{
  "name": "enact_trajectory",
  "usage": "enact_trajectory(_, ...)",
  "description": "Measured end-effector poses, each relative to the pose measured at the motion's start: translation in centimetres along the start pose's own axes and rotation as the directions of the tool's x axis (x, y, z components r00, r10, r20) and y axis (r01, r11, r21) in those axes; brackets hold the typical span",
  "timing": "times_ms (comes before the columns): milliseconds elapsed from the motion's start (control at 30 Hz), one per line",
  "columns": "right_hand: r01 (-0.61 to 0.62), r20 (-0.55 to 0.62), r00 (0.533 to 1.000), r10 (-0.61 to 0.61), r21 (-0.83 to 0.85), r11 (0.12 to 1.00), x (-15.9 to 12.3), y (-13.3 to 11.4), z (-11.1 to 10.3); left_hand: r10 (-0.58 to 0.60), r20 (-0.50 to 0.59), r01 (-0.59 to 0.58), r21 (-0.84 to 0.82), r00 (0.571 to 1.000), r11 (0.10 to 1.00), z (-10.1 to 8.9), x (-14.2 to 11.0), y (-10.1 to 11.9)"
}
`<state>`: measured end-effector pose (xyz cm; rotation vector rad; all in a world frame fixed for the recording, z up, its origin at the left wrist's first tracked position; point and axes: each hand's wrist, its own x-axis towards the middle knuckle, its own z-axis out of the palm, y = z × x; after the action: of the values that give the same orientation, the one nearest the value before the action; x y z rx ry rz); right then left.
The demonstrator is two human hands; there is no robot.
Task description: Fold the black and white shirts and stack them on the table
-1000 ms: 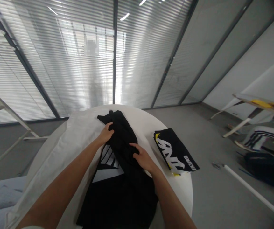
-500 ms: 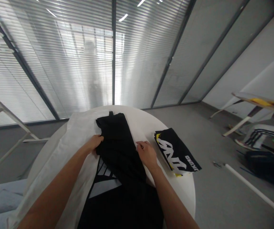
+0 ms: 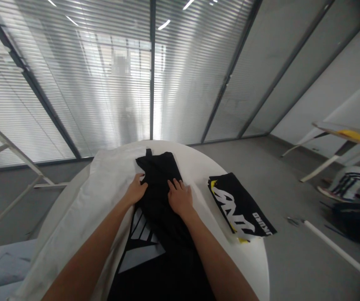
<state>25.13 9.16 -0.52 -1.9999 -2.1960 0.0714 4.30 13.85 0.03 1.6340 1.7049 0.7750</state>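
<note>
A black garment [image 3: 159,167] with grey printed shapes lies lengthwise on a white round table [image 3: 198,161], its upper part folded over and a small tab sticking out at the far end. My left hand [image 3: 136,191] rests at the garment's left edge, thumb and fingers apart, the thumb on the cloth. On the right side of the folded part, my right hand [image 3: 180,198] lies flat with fingers spread. To its right sits a stack of folded black cloth [image 3: 238,200] with white lettering and yellow bits at the edge.
White sheeting [image 3: 85,200] covers the table's left side. A white metal frame [image 3: 13,148] stands at left, near pale sheets [image 3: 6,263]. On the floor at right are a white pole [image 3: 339,251] and a dark bag [image 3: 352,221]. Another table [image 3: 349,131] stands behind.
My right hand has shifted from the garment's right edge onto the cloth and flattened out. My left hand has loosened from its pinch on the left edge. The view has shifted slightly.
</note>
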Motion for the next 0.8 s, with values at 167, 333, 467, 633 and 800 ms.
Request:
enact_trajectory(167, -0.178, 0.002, 0.984, 0.179, -0.034, 0.983, 0.8, 2.7, -0.2, 0.247, -0.002, -0.245, 0.088, 0.969, 0.965, 1.4, -2.0, 1.7)
enact_trajectory(333, -0.163, -0.021, 0.986, 0.162, -0.013, 0.987, 1.4, 4.5, -0.6, 0.525, 0.152, -0.539, 0.395, 0.837, 0.745, 2.3, -3.9, 3.0)
enact_trajectory(467, -0.204, -0.056, 0.977, 0.204, -0.005, 0.979, 1.3, 4.3, -2.5, 0.506, 0.284, -0.577, 0.488, 0.814, 0.654, 2.6, -4.1, 2.4)
enact_trajectory(633, -0.138, 0.138, 0.981, 0.139, -0.016, 0.99, 0.8, 4.0, -5.2, 0.457, 0.194, -0.482, 0.549, 0.868, 0.683, 3.0, -3.6, 1.3)
enact_trajectory(800, -0.019, 0.272, 0.962, 0.013, 0.02, 1.0, 0.6, 3.9, -4.6, 0.445, 0.134, -0.438, 0.557, 0.886, 0.706, 3.1, -3.5, 1.3)
